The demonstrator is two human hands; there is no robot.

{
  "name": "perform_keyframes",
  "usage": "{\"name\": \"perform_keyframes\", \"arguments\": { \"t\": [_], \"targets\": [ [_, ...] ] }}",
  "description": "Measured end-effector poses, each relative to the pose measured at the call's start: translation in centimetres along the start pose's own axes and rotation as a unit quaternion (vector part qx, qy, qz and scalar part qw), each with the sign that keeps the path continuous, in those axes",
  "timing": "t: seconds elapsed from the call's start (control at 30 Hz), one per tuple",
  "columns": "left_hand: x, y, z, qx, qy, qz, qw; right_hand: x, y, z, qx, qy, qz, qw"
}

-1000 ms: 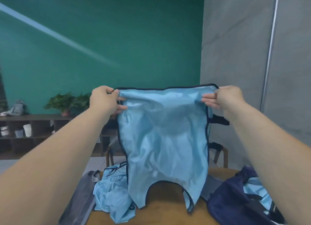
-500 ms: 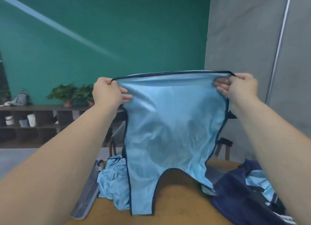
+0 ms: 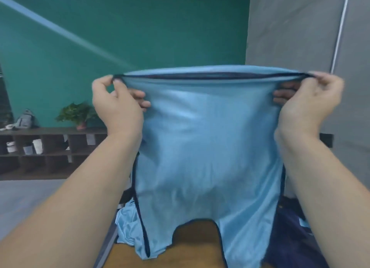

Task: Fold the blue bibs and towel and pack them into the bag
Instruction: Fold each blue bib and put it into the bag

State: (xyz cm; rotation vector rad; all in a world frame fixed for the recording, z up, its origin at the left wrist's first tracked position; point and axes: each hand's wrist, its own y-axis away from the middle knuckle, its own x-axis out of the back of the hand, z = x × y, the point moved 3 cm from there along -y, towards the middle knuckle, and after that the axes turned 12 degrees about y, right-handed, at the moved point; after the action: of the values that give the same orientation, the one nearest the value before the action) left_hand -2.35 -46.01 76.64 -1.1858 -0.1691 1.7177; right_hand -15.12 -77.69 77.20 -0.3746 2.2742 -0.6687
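A green wall (image 3: 140,27) crossed by a pale diagonal stripe (image 3: 60,30) meets a grey wall (image 3: 290,27) bearing a thin metal pole (image 3: 340,27). At left, a dark shelf unit (image 3: 50,147) on grey floor (image 3: 30,191) carries a potted plant (image 3: 77,113) and a grey backpack (image 3: 25,119) (white cups (image 3: 37,146) stand in its compartments)

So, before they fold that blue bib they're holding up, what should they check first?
1. Left hand pinches one top corner of the bib: ok.
2. Right hand pinches the other top corner: ok.
3. Top edge pulled level between the hands: ok.
4. Bib hangs flat, no twist: ok, only soft ripples.
5. Bare wood on the table to lay it on: ok, though a crumpled bib lies to the left.
6. Dark bag open and ready: cannot tell, the right arm hides most of it.
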Motion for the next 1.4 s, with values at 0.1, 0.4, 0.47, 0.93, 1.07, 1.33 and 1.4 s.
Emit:
{"name": "perform_keyframes", "arguments": {
  "t": [0.1, 0.4, 0.47, 0.93, 1.07, 1.33, 1.4],
  "targets": [
    [2.0, -0.2, -7.4, 0.181, -0.111, -0.029, 0.977, 0.1, -0.1, 8.2, -0.147, 0.119, -0.073, 0.979],
    [1.1, -1.0, -11.9, 0.150, -0.100, -0.095, 0.979, 0.4, -1.5, 12.5, -0.231, 0.057, -0.046, 0.970],
    [-0.1, -1.1, -10.8, 0.097, -0.093, -0.106, 0.985, -0.2, -2.4, 11.0, -0.189, 0.039, -0.039, 0.980],
    [14.5, 13.8, -16.5, 0.134, -0.222, -0.101, 0.961, 11.8, 11.2, 19.9, -0.290, 0.154, 0.027, 0.944],
    [22.0, 19.4, -18.5, 0.181, -0.288, -0.124, 0.932, 18.7, 19.1, 24.5, -0.320, 0.224, 0.001, 0.921],
    [31.8, 24.4, -19.0, 0.181, -0.465, -0.195, 0.844, 26.3, 24.4, 24.6, -0.184, 0.464, -0.264, 0.826],
    [33.2, 24.8, -19.2, 0.161, -0.498, -0.212, 0.825, 27.1, 24.6, 24.6, -0.159, 0.482, -0.316, 0.802]
  ]
}}
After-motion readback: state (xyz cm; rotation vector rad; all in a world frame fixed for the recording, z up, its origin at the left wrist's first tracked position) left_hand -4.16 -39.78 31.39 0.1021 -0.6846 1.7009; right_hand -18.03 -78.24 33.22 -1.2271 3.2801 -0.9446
